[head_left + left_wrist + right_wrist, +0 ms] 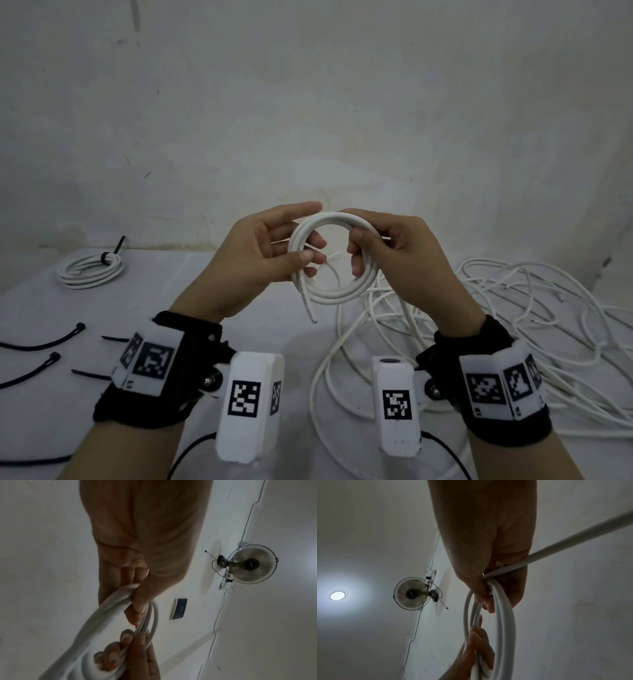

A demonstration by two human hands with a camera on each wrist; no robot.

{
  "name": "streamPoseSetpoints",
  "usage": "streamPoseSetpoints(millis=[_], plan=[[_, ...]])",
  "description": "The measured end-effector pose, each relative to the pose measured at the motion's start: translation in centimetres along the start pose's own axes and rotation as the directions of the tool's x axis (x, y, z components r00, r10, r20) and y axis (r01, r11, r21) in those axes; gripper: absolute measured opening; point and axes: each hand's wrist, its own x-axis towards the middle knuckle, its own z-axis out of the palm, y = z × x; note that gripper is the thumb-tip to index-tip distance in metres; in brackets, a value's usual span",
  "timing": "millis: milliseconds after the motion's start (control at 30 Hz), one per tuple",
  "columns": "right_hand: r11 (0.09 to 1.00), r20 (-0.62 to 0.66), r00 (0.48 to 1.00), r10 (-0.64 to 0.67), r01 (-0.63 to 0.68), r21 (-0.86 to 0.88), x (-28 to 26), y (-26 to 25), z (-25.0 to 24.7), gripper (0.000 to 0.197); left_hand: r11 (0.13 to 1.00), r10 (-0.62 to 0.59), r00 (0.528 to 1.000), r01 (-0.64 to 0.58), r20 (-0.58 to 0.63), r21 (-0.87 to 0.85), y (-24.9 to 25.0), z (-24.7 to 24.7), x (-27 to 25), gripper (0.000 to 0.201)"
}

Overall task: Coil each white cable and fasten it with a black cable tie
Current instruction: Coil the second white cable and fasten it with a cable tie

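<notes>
Both hands hold a white cable coil [337, 296] in the air above the table [164, 294]. My left hand [310, 251] pinches the coil's left side between thumb and fingers, and a short free end [307, 306] hangs below that grip. My right hand [358, 253] grips the coil's right side, fingers curled through the ring. In the left wrist view the left hand [135, 601] clamps the coil [106, 615]. The right wrist view shows the right hand [488, 596] on the coil [505, 615], with a cable strand [573, 538] running off to the upper right.
A finished coil with a black tie [90, 270] lies at the back left. Several loose black cable ties [41, 341] lie on the left of the table. A tangle of loose white cables [513, 325] covers the right side. A wall stands behind the table.
</notes>
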Motion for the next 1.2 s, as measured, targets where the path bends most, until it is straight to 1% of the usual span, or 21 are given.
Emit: streamPoseSetpoints(millis=[133,200,233,300,367,467,500,567,667,700,733,767,800,867,900,933,967,1000,1033,1133,1200], plan=[[0.998,0.060,0.998,0.024,-0.028,0.056,0.0,0.4,-0.3,0.023,0.998,0.039,0.997,-0.036,-0.069,0.054,-0.2,0.8,0.2,0.039],[0.974,0.106,0.989,0.107,-0.126,0.188,-0.2,0.5,-0.2,0.018,0.999,0.041,0.996,-0.039,-0.082,0.031,-0.2,0.8,0.2,0.037],[0.946,0.131,0.978,0.160,-0.190,0.262,-0.2,0.6,-0.2,0.021,0.999,0.039,0.996,-0.038,-0.086,0.014,-0.2,0.8,0.2,0.036],[0.879,0.176,0.953,0.246,-0.296,0.374,-0.3,0.8,-0.1,0.036,0.999,0.032,0.996,-0.035,-0.086,-0.027,-0.2,0.9,0.1,0.039],[0.807,0.230,0.932,0.280,-0.358,0.470,-0.4,1.0,-0.1,0.044,0.998,0.023,0.997,-0.028,-0.078,-0.062,-0.3,1.1,0.1,0.043],[0.672,0.291,0.901,0.323,-0.434,0.599,-0.1,0.7,-0.2,0.049,0.994,0.012,0.998,-0.018,-0.055,-0.112,-0.4,1.4,0.2,0.043],[0.646,0.287,0.896,0.338,-0.442,0.622,0.0,0.6,-0.2,0.048,0.992,0.018,0.999,-0.024,-0.047,-0.126,-0.7,1.6,0.2,0.042],[0.636,0.241,0.897,0.371,-0.435,0.638,0.0,0.3,0.0,0.048,0.987,0.033,0.999,-0.037,-0.027,-0.159,-1.1,2.0,0.3,0.038],[0.666,0.065,0.896,0.440,-0.374,0.645,0.0,-0.2,0.6,0.048,0.978,0.024,0.999,-0.029,-0.024,-0.207,-1.6,2.8,0.4,0.032],[0.670,-0.006,0.891,0.454,-0.337,0.661,0.0,-0.4,0.7,0.048,0.975,-0.013,0.999,0.002,-0.046,-0.223,-1.7,3.2,0.5,0.026],[0.671,-0.069,0.887,0.456,-0.292,0.681,0.1,-0.7,0.8,0.047,0.968,-0.087,0.994,0.068,-0.068,-0.243,-1.9,3.6,0.6,0.028],[0.672,-0.117,0.886,0.449,-0.248,0.698,0.1,-1.0,0.8,0.046,0.949,-0.205,0.976,0.178,-0.080,-0.262,-2.4,3.9,0.7,0.040],[0.671,-0.152,0.885,0.440,-0.211,0.711,0.1,-1.2,0.7,0.046,0.905,-0.351,0.934,0.323,-0.060,-0.276,-2.9,4.2,0.7,0.053],[0.663,-0.183,0.885,0.428,-0.169,0.730,0.1,-1.8,0.8,0.045,0.764,-0.599,0.797,0.597,0.077,-0.244,-4.3,4.6,0.4,0.065],[0.655,-0.181,0.888,0.424,-0.162,0.738,0.1,-2.1,0.9,0.045,0.692,-0.668,0.723,0.690,0.173,-0.211,-5.0,4.9,0.0,0.066],[0.649,-0.171,0.891,0.420,-0.163,0.744,0.0,-2.3,1.1,0.045,0.630,-0.703,0.662,0.749,0.259,-0.204,-5.6,5.4,-0.3,0.066],[0.646,-0.158,0.895,0.417,-0.170,0.744,-0.1,-2.5,1.5,0.045,0.585,-0.711,0.628,0.778,0.317,-0.229,-6.1,5.9,-0.5,0.066],[0.647,-0.145,0.898,0.416,-0.181,0.741,-0.1,-2.6,1.9,0.045,0.551,-0.710,0.614,0.789,0.344,-0.273,-6.2,6.4,-0.7,0.062],[0.650,-0.135,0.899,0.417,-0.191,0.736,-0.2,-2.8,2.2,0.045,0.532,-0.708,0.616,0.786,0.344,-0.313,-6.3,6.9,-0.7,0.054],[0.638,-0.128,0.892,0.435,-0.205,0.742,-0.3,-3.1,2.8,0.045,0.512,-0.711,0.651,0.737,0.264,-0.441,-6.2,7.4,-0.3,0.030],[0.605,-0.138,0.879,0.457,-0.193,0.773,-0.3,-3.4,2.8,0.046,0.485,-0.705,0.679,0.673,0.205,-0.559,-6.1,7.2,-0.1,0.025]])
